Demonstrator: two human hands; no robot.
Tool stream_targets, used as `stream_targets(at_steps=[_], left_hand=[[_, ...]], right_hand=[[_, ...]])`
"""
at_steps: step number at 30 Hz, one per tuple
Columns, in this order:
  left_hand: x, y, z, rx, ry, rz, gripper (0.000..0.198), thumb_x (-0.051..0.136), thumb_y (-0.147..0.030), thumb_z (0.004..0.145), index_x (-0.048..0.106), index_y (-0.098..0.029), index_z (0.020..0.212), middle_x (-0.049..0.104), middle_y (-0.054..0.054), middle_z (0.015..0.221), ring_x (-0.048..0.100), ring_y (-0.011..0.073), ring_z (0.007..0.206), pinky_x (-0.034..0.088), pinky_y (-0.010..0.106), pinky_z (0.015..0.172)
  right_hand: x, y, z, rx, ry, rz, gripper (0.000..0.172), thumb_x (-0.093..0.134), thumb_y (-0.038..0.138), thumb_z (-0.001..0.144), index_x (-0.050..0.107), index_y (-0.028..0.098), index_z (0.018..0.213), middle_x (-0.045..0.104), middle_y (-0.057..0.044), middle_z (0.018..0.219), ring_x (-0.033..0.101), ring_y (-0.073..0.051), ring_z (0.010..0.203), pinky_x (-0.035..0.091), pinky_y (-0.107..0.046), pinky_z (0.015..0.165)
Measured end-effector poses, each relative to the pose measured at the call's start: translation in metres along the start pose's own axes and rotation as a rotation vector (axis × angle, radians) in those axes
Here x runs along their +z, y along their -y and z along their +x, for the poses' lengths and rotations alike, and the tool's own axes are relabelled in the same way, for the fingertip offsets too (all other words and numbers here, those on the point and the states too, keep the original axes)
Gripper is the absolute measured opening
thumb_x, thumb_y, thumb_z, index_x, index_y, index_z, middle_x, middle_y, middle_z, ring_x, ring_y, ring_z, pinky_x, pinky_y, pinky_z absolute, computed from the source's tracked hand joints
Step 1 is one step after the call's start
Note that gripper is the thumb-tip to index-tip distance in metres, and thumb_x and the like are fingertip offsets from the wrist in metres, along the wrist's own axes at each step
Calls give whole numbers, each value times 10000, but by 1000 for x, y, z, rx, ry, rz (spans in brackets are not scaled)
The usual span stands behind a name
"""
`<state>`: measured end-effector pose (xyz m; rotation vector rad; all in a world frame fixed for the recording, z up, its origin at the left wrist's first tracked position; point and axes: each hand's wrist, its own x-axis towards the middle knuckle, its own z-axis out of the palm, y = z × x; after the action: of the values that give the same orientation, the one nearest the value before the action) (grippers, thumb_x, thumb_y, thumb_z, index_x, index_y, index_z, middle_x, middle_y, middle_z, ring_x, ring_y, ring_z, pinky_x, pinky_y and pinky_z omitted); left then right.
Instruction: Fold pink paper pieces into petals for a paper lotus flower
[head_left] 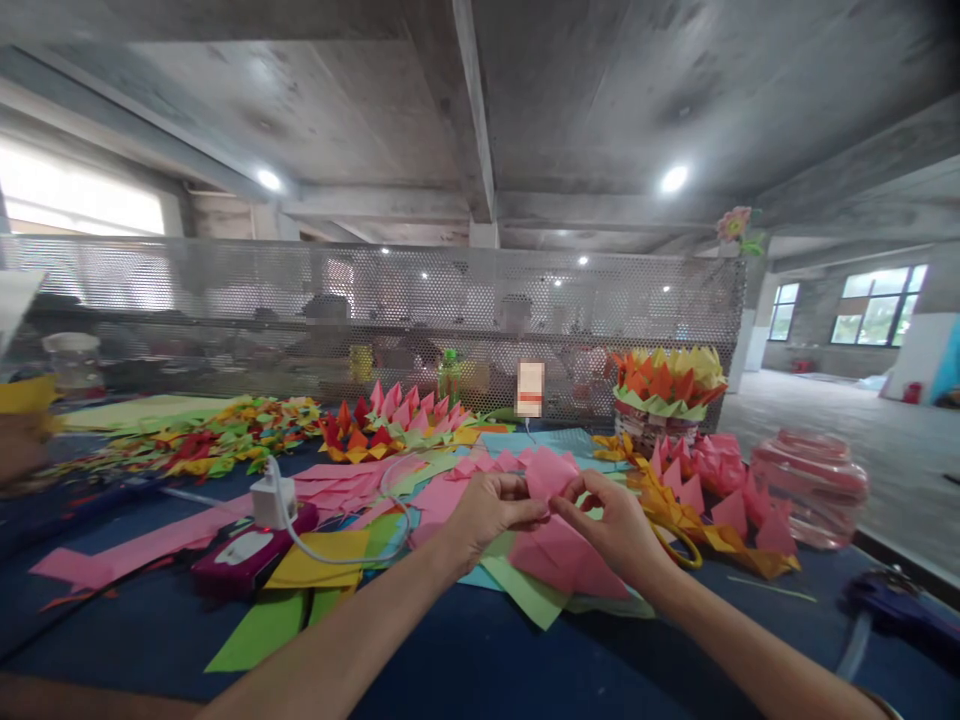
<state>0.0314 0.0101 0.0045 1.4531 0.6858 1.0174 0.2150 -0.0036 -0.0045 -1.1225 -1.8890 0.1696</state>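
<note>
Over the middle of the table, my left hand (495, 508) and my right hand (604, 515) pinch the lower end of a pink piece of paper (551, 472) between thumbs and fingers. The paper stands up above the fingertips; its exact fold is too small to make out. Under the hands lie pink sheets (574, 555) and a light green sheet (532, 592). Behind the held paper runs a row of small pink folded points (487, 462). To the right are orange folded pieces (671, 515), with yellow scissor-like handles (686, 550) partly hidden beside them.
A purple power strip (251, 550) holds a white charger (271, 502) with a looping cable. Paper lotus shapes (409, 410) and a paper-filled basket (667, 395) stand behind. At right are a pink plastic jar (810, 485) and a dark blue tool (900, 610). A perforated metal screen (420, 290) closes the back.
</note>
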Motion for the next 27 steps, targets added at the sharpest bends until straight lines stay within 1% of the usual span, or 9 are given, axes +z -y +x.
stream_targets(at_steps=[4, 10, 16, 23, 27], left_hand=[[0, 3, 1, 48, 2, 33, 261, 765, -272, 567, 652, -101, 729, 634, 35, 674, 581, 120, 644, 457, 226, 635], [2, 1, 1, 27, -18, 18, 266, 769, -240, 552, 657, -95, 744, 652, 49, 688, 592, 127, 651, 464, 229, 642], [1, 1, 0, 13, -24, -16, 284, 770, -214, 550, 668, -96, 788, 666, 64, 719, 614, 148, 681, 488, 261, 676], [0, 2, 0, -30, -29, -39, 310, 756, -273, 593, 661, -71, 809, 667, 92, 744, 623, 154, 687, 500, 303, 722], [0, 3, 0, -24, -40, -57, 297, 762, -279, 584, 652, -67, 761, 655, 78, 700, 624, 155, 667, 504, 310, 709]], right_hand=[[0, 3, 0, 10, -7, 0, 222, 548, 393, 807, 542, 201, 694, 593, 11, 731, 524, -138, 680, 402, -264, 637], [1, 5, 0, 2, -9, 10, 231, 548, 399, 803, 556, 199, 686, 602, 4, 729, 530, -143, 683, 404, -271, 632], [2, 6, -1, -14, -24, 5, 208, 556, 386, 798, 552, 201, 702, 607, -1, 722, 532, -152, 684, 406, -282, 639], [1, 7, -1, -53, -36, 4, 199, 577, 362, 785, 537, 202, 674, 597, 6, 706, 525, -147, 677, 394, -273, 627], [0, 7, -1, -67, -34, 4, 207, 573, 365, 790, 536, 200, 671, 593, 6, 702, 526, -145, 674, 395, -273, 625]])
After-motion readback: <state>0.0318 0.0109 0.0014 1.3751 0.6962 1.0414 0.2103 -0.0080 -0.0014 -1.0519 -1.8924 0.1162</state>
